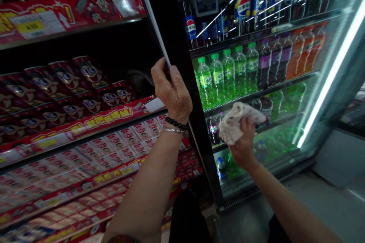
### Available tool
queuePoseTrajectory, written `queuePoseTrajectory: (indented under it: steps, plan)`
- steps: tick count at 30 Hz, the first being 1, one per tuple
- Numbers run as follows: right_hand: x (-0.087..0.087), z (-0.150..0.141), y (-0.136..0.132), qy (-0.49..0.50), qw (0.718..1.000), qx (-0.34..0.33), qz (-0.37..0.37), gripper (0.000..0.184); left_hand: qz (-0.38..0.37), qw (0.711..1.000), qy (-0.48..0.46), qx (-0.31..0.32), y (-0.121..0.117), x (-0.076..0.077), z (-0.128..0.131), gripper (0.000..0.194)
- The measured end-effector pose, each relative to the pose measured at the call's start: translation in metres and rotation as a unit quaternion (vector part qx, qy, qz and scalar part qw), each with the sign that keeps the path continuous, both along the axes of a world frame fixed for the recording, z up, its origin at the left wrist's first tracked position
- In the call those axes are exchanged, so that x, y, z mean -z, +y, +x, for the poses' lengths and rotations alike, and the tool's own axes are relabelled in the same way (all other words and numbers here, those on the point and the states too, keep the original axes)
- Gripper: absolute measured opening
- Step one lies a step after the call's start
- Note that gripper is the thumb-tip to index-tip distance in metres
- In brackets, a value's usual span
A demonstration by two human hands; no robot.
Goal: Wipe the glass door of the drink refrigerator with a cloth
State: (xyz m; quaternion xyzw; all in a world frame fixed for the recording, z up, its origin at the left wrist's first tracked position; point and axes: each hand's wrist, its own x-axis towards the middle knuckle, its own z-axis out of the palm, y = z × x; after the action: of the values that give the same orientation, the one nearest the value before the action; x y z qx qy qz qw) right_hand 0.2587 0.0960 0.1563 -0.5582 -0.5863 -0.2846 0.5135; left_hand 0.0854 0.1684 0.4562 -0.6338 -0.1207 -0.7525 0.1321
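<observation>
The rag (236,123) is soft, crumpled cloth. The cooler door (316,95) is smooth, glossy glass, its frame (177,38) matt black.

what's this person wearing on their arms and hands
The left arm and right arm are bare, with no sleeves, and the left hand and right hand have no gloves. A black beaded bracelet and a thin silver bangle circle the left wrist.

I count a left hand (171,91) and a right hand (242,148), one cloth (236,121) and one fridge door (176,45). Inside it I make out five green bottles (228,76) in a row, beside three purple bottles (275,62).
</observation>
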Motion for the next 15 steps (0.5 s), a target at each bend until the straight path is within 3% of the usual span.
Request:
queuePoseTrajectory:
  steps: [3,6,9,11,15]
  plan:
    - [0.024,-0.047,-0.020,-0.156,0.985,-0.063,-0.044,0.072,0.004,1.000,-0.001,0.000,0.000,-0.001,0.000,0.040]
    - [0.049,-0.041,-0.030,-0.259,0.958,-0.105,-0.055,0.066,-0.013,1.000,0.006,-0.002,-0.001,0.000,-0.001,0.044]
    - [0.061,0.004,-0.030,-0.294,0.949,-0.100,-0.054,0.060,-0.036,0.999,0.013,0.000,-0.002,0.000,-0.001,0.049]
    - [0.060,0.049,-0.023,-0.264,0.961,-0.066,-0.054,0.062,-0.035,0.999,0.011,0.001,-0.004,0.000,-0.001,0.050]
    - [0.044,0.160,0.000,-0.069,0.997,0.028,0.015,0.068,-0.004,1.000,0.008,0.001,-0.006,-0.002,-0.002,0.047]
